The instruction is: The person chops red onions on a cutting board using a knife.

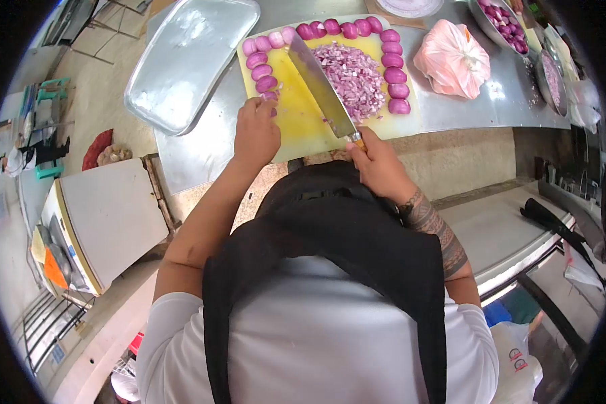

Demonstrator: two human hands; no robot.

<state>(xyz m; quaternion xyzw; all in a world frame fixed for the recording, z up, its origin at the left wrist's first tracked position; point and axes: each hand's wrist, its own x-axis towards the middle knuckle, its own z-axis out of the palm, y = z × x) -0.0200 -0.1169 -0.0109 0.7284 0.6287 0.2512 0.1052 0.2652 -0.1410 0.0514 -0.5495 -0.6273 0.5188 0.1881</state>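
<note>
A yellow cutting board [295, 131] lies on the metal table, with halved purple onions [392, 60] lined along its left, far and right edges. Chopped onion [353, 81] is heaped inside that border. My right hand [382, 165] grips the handle of a large knife [324, 91], whose blade lies slantwise over the board along the left side of the heap. My left hand [257, 131] is at the board's left edge, its fingers closed at the lowest onion half of the left row; the fingertips are partly hidden.
An empty metal tray [190, 60] lies at the left of the table [202, 158]. Right of the board are a tied plastic bag [452, 59], a bowl of onions [505, 25] and another bowl [552, 77]. A white-topped cabinet [114, 222] stands lower left.
</note>
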